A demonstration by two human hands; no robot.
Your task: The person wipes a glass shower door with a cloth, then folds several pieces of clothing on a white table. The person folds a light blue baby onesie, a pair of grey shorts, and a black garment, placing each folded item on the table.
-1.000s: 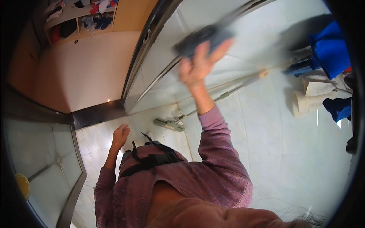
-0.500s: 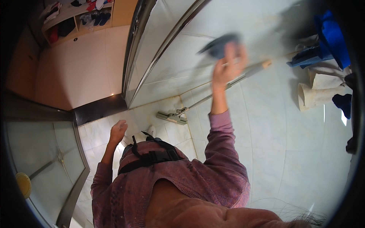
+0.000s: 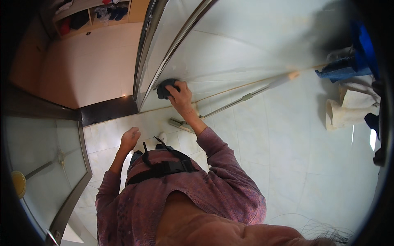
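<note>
My right hand (image 3: 182,97) is closed around a bunched dark grey cloth (image 3: 167,88). It presses the cloth against the pale tiled wall (image 3: 230,53), low down and close to the metal trim (image 3: 174,45) beside the doorway. At my left side hangs my left hand (image 3: 130,138), away from the wall, with its fingers loosely curled and nothing visible in them. Behind my right forearm, a flat mop (image 3: 223,107) leans in the corner; its head rests on the floor tiles and is partly hidden by the forearm.
An open framed glass door (image 3: 45,151) stands at the left. A dark threshold (image 3: 108,112) leads to a room with a shelf (image 3: 80,12) of shoes and bags. Blue cloths (image 3: 340,69) and cream cloths (image 3: 357,98) hang at the right wall.
My right hand has swept the dark cloth leftward and down along the wall toward the metal trim. My left hand has barely shifted. The view has moved slightly.
</note>
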